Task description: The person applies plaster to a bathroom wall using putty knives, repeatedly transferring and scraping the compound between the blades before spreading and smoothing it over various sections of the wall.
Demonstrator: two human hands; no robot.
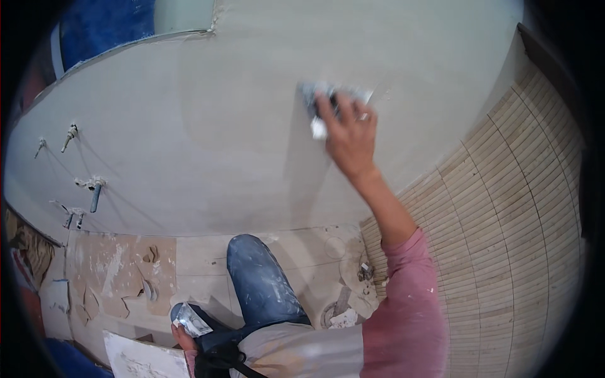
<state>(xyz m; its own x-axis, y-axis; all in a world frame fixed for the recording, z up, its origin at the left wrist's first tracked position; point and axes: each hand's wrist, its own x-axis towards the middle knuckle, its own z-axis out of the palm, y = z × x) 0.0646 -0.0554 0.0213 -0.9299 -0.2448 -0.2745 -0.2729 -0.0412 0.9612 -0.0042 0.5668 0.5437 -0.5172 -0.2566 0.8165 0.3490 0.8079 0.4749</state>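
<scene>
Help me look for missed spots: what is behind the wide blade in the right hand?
Behind the wide blade is the pale wall, visible around it. The patch directly behind the blade and fingers is covered; its finish cannot be seen.

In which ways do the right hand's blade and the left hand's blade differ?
The right blade is at the wall; the left blade is low, by the left leg. The right blade looks blurred and duller; the left blade is clearer, with bright shine. Both are flat, handheld.
</scene>
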